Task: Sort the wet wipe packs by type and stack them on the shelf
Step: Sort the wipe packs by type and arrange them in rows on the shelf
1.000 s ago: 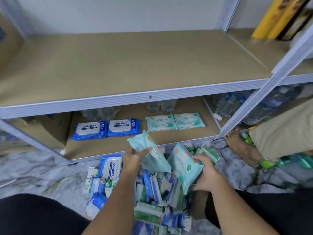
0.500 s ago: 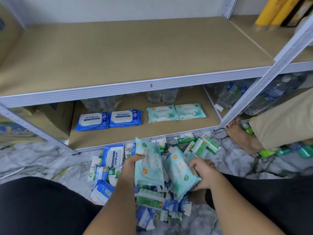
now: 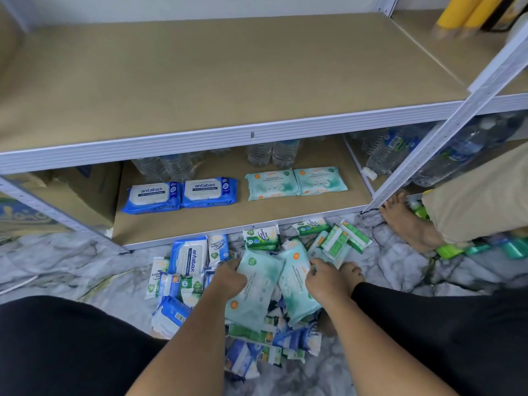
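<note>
Left hand (image 3: pixel 228 277) grips one pale teal plastic wipe pack (image 3: pixel 253 295), right hand (image 3: pixel 325 281) a second teal pack (image 3: pixel 294 295), near the bare front edge of the lower brown shelf (image 3: pixel 228 221).

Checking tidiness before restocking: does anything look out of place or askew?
Nothing on the lower shelf: the blue packs and teal packs lie flat, side by side. Only the unsorted pile on the floor is jumbled, packs overlapping at all angles.
</note>
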Action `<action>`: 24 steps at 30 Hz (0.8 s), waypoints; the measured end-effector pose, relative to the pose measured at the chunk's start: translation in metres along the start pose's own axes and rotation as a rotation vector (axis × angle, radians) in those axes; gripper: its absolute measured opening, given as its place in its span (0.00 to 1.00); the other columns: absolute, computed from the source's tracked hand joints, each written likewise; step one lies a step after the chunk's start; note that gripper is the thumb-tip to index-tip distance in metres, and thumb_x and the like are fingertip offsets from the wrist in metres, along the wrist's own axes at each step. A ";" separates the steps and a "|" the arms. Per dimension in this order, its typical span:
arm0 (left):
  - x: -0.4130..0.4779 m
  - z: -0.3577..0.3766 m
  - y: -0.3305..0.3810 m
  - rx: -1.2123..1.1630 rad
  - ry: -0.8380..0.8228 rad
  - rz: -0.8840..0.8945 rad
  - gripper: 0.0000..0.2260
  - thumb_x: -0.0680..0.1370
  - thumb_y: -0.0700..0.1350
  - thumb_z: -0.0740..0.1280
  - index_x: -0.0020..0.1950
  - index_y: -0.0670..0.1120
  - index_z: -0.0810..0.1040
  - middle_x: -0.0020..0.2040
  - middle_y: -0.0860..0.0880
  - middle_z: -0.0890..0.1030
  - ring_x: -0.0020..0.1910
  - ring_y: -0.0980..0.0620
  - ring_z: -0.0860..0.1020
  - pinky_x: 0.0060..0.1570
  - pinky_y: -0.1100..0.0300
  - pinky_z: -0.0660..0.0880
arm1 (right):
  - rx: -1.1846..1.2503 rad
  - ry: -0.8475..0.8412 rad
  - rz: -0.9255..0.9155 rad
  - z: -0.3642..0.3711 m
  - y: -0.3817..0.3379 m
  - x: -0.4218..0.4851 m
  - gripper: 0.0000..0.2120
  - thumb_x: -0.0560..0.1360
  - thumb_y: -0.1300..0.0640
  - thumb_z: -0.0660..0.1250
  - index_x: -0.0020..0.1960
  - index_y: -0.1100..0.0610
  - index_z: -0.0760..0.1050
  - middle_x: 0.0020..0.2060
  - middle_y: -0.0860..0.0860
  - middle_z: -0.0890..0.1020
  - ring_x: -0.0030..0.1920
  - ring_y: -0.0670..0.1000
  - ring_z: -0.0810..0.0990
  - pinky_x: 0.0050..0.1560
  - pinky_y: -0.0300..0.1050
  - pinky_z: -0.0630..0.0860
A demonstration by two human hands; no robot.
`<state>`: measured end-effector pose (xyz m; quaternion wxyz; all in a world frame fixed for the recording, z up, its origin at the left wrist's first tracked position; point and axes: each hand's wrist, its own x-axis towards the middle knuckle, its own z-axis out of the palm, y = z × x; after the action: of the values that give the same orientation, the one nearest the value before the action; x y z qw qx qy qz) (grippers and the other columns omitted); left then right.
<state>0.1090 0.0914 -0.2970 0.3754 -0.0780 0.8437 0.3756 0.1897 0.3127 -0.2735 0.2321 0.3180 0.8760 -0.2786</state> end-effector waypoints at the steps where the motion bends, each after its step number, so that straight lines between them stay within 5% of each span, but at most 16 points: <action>1: 0.004 0.003 -0.007 0.060 0.056 0.022 0.22 0.74 0.33 0.61 0.67 0.45 0.78 0.52 0.44 0.81 0.43 0.46 0.80 0.36 0.59 0.77 | -0.010 0.017 -0.009 0.002 0.001 0.001 0.19 0.83 0.45 0.56 0.70 0.50 0.71 0.63 0.54 0.75 0.58 0.57 0.77 0.56 0.50 0.76; 4: 0.005 0.014 -0.017 0.113 0.168 0.049 0.25 0.74 0.36 0.64 0.71 0.46 0.75 0.52 0.46 0.80 0.43 0.47 0.80 0.30 0.60 0.76 | 0.003 0.018 -0.006 0.007 0.001 0.001 0.20 0.78 0.38 0.63 0.65 0.49 0.72 0.57 0.51 0.74 0.55 0.55 0.78 0.54 0.50 0.77; 6: 0.001 0.022 -0.018 0.056 0.174 0.049 0.29 0.74 0.43 0.73 0.74 0.45 0.71 0.58 0.46 0.80 0.51 0.47 0.80 0.45 0.54 0.81 | -0.056 0.006 0.006 0.012 0.000 0.005 0.21 0.78 0.43 0.66 0.68 0.49 0.69 0.58 0.51 0.72 0.56 0.56 0.77 0.55 0.52 0.77; 8: 0.000 0.032 -0.021 0.108 0.140 0.034 0.46 0.70 0.58 0.78 0.80 0.47 0.59 0.73 0.45 0.70 0.69 0.44 0.72 0.67 0.48 0.73 | -0.136 0.029 0.023 0.017 -0.002 0.006 0.22 0.80 0.46 0.64 0.71 0.50 0.66 0.62 0.52 0.69 0.61 0.58 0.74 0.59 0.56 0.74; 12: -0.004 0.047 -0.023 0.473 0.088 0.002 0.65 0.59 0.80 0.67 0.82 0.50 0.40 0.80 0.44 0.52 0.78 0.39 0.54 0.73 0.41 0.60 | -0.188 0.059 0.049 0.032 -0.008 0.004 0.35 0.75 0.43 0.61 0.78 0.49 0.55 0.69 0.53 0.63 0.69 0.58 0.62 0.67 0.62 0.62; 17: 0.000 0.050 -0.025 0.488 0.094 -0.013 0.62 0.61 0.75 0.71 0.81 0.54 0.37 0.76 0.44 0.57 0.75 0.41 0.59 0.69 0.43 0.66 | -0.307 -0.007 0.063 0.044 0.002 0.001 0.63 0.59 0.23 0.69 0.79 0.47 0.37 0.71 0.51 0.55 0.67 0.58 0.58 0.62 0.59 0.61; 24: -0.002 0.044 -0.020 0.348 0.130 0.003 0.60 0.61 0.68 0.77 0.81 0.50 0.46 0.76 0.47 0.61 0.75 0.43 0.60 0.69 0.45 0.68 | -0.332 0.072 0.051 0.025 -0.011 -0.003 0.44 0.64 0.39 0.73 0.74 0.51 0.59 0.67 0.49 0.69 0.67 0.57 0.67 0.60 0.55 0.64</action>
<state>0.1441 0.1073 -0.3259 0.3272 -0.0346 0.9186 0.2187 0.1896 0.2888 -0.2863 0.2571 0.3073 0.9093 -0.1123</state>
